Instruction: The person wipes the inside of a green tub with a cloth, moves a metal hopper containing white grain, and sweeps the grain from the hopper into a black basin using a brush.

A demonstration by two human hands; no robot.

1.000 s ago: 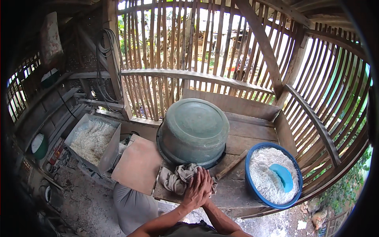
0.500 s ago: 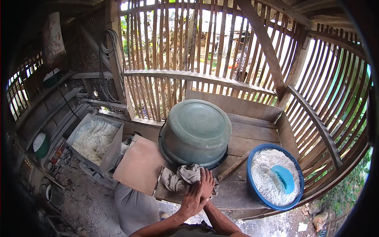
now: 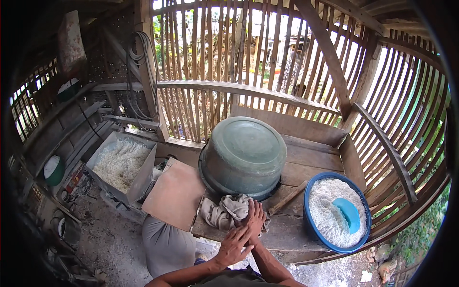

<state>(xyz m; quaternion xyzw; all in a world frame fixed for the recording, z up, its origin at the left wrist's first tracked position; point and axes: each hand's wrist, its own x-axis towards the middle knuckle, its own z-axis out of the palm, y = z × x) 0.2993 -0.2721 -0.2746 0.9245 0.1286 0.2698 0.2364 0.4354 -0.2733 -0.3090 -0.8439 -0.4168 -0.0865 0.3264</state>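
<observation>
My left hand (image 3: 234, 246) lies across my right wrist, its fingers stretched out and holding nothing. My right hand (image 3: 255, 222) has its fingers extended over the right end of a crumpled grey-beige cloth (image 3: 221, 214); the palm side is hidden. The cloth lies on a wooden bench (image 3: 285, 235), against the foot of a large dark green basin (image 3: 245, 165) turned upside down. Left of the cloth sits a flat tan board (image 3: 173, 193), overhanging the bench edge.
On the right stands a blue tub (image 3: 307, 217) of white grainy stuff with a light-blue scoop (image 3: 347, 215) in it. A wooden stick (image 3: 287, 197) lies beside the basin. A metal hopper (image 3: 143, 174) holding white grains is at left. A slatted wall (image 3: 267, 98) closes the back.
My left hand has slid back from the right hand's fingers toward its wrist. The whole view has shifted slightly; the cloth and basin keep their places on the bench.
</observation>
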